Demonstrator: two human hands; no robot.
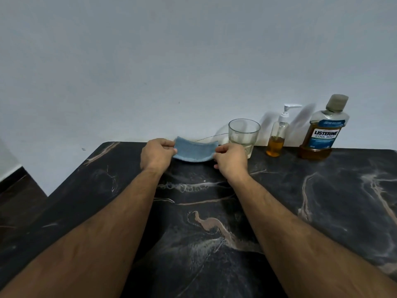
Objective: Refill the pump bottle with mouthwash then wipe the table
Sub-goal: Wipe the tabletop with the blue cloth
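Black marbled bench (322,201) with pale veins, pushed against a plain grey-blue wall (150,61). Left of the bench, dark floor (15,196) and dark skirting. Dim, even light.

both arms reach forward over a black marble table (322,201) with pale veins, and the left hand (158,154) and right hand (231,159) each pinch one end of a small blue cloth (194,151), which sags between them near the table's far edge. just right of the right hand stands a clear glass (245,133), then a pump bottle (278,134) partly filled with amber liquid, its pump on. farthest right stands a capped listerine mouthwash bottle (322,132), against a pale wall (171,61).
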